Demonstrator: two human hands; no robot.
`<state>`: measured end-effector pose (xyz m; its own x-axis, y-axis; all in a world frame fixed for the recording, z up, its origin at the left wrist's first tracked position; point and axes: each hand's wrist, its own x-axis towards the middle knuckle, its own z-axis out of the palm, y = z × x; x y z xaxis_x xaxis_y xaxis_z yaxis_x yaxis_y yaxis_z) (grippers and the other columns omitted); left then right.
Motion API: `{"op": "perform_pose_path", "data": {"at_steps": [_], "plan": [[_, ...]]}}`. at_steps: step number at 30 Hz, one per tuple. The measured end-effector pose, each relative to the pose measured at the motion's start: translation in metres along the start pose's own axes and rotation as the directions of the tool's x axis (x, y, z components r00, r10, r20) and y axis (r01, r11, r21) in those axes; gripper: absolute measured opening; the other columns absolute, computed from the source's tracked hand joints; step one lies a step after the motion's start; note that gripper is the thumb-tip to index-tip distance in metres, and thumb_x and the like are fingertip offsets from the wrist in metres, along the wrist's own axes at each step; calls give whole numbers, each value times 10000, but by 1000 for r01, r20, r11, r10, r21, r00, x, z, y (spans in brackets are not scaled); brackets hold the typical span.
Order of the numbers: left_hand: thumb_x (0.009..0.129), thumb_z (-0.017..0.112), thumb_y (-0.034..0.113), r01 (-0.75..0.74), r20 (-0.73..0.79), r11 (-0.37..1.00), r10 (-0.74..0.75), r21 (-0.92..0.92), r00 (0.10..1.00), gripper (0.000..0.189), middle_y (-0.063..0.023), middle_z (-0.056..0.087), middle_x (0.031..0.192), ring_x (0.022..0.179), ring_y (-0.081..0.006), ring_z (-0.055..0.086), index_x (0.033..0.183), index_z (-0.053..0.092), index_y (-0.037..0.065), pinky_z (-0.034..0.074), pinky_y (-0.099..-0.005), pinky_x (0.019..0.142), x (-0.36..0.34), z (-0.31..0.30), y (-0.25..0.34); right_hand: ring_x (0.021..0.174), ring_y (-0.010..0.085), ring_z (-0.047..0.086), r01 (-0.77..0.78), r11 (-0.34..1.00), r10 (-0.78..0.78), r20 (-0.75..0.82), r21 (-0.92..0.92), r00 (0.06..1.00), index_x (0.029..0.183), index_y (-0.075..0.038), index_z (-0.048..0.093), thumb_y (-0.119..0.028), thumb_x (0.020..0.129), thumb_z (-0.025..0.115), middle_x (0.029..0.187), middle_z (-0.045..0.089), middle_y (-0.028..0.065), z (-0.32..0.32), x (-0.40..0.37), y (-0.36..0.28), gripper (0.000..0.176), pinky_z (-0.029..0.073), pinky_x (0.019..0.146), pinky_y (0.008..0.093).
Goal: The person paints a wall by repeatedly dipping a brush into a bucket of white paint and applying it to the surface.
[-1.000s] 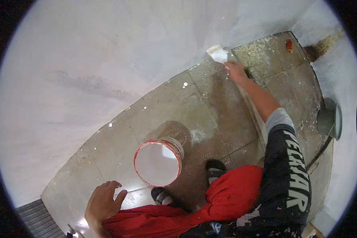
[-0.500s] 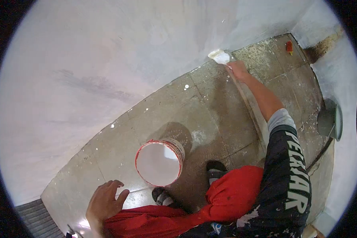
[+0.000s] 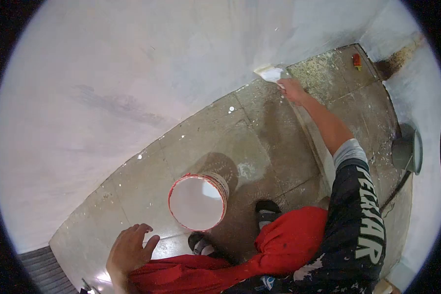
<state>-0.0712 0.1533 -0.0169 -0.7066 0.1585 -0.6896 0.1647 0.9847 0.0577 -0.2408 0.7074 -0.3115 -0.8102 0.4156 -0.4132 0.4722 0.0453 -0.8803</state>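
Note:
In my right hand (image 3: 292,91), out at arm's length, is a paintbrush (image 3: 272,74) whose bristles are coated in white paint. Its bristle end meets the bottom of the pale wall (image 3: 171,59), where the wall joins the floor. My left hand (image 3: 131,249) hangs in the lower left with its fingers apart and nothing in it, over my red trouser leg. Between my hands and in front of my feet stands a bucket (image 3: 197,203) with a red-smeared rim, holding white paint.
Grey floor tiles (image 3: 215,142) carry white drips, and a low ridge (image 3: 306,132) crosses them. A small red-orange object (image 3: 356,61) lies near the far corner. A grey-green bucket (image 3: 404,153) is at the right wall. Dark slats (image 3: 46,269) show at lower left.
The paintbrush in my right hand has shifted slightly left and down along the wall's base, and its bristles lie more to the left. My left hand has hardly moved.

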Motion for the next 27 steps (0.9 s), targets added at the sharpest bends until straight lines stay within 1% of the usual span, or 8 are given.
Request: {"op": "perform_pose_path", "data": {"at_steps": [6,8,12,14,18,20,23,27], "plan": [[934,608,334,-9,-1,1000,9,-10,1000,324,-136,662,1133,1087,-322,619,1121,629,70,467,-421,967,-1,-1,1,387,105,355,-55,997,58,69,-47,996,734,-78,594,-323,868,604,547,460,2,24,-18,6,279,266,362,293],[934,609,335,1,0,1000,-1,-9,1000,324,-134,662,1136,1092,-317,619,1125,629,74,466,-418,974,-3,-1,-2,387,110,357,-81,977,88,28,-198,996,708,-83,580,-301,863,607,550,471,5,23,-6,26,269,274,366,300],[935,608,343,18,-17,1000,-18,0,1000,329,-131,661,1145,1097,-312,619,1137,628,84,465,-413,985,-6,2,-8,396,112,377,-86,987,72,-108,-138,992,669,-89,558,-276,858,604,554,473,4,23,35,46,269,273,362,310],[934,608,344,30,-14,1000,-30,-1,999,332,-132,662,1145,1097,-311,619,1140,627,85,465,-413,986,-7,3,-6,405,101,386,109,984,-133,-179,-141,975,663,-97,551,-272,856,611,556,471,-9,21,55,44,267,267,358,297],[905,637,306,-30,-80,999,27,-27,996,315,-161,669,1025,1012,-354,620,1058,631,30,467,-433,921,-5,5,-8,411,87,391,151,983,-167,-155,-106,974,680,-103,563,-292,863,623,560,475,-19,13,-7,-30,270,268,358,275],[905,637,305,-49,-84,998,46,-37,995,312,-161,669,1023,1013,-354,620,1055,631,31,467,-434,920,-2,8,-10,407,73,393,301,945,-260,-270,125,927,691,-110,569,-311,865,634,555,479,-26,14,-35,-40,274,274,357,261],[904,636,301,-67,-98,997,63,-42,993,305,-165,671,1009,1002,-355,623,1044,634,30,469,-433,914,-1,8,-9,405,76,398,418,889,-338,-349,187,874,704,-103,581,-322,868,627,545,469,-26,25,-46,-34,278,287,353,271],[902,635,294,-101,-115,995,97,-27,989,297,-171,673,990,981,-354,630,1029,638,26,475,-428,901,-2,7,-10,414,110,441,530,843,-531,-297,-90,794,727,-81,600,-345,857,624,545,488,-5,42,27,41,295,319,355,291]]}}
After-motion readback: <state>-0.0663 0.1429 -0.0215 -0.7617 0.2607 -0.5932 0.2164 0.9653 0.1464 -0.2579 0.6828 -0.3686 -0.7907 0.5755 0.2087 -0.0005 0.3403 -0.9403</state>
